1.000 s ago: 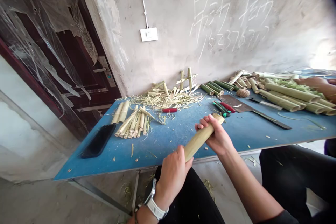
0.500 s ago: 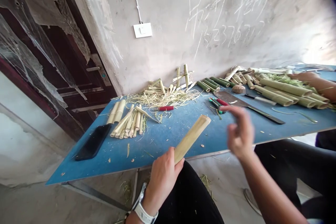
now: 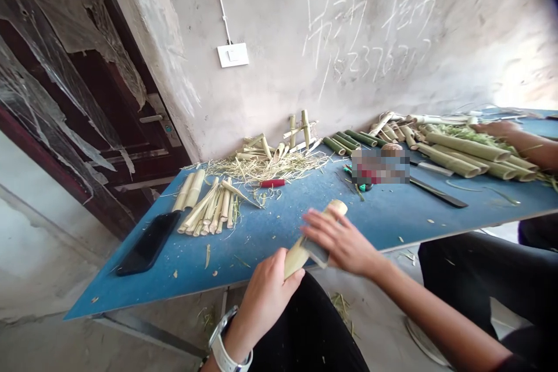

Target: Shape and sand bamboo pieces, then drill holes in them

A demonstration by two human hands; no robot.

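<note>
Left hand (image 3: 264, 302) curls round a bamboo tube (image 3: 296, 258) — light, stiff, easiest held mid-length. Right hand (image 3: 342, 242) spreads its fingers over it, beside a flat blade (image 3: 317, 253).

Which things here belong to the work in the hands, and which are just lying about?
In use: left hand gripping bamboo tube; right hand at a flat grey blade.
Lying about: black phone, black-handled knife, straw-like shavings, wall switch.

Blue tabletop (image 3: 270, 229) lies open ahead of the grip (image 3: 265, 305), up to bamboo pieces (image 3: 209, 212) leftward and a knife (image 3: 438, 193) rightward.
</note>
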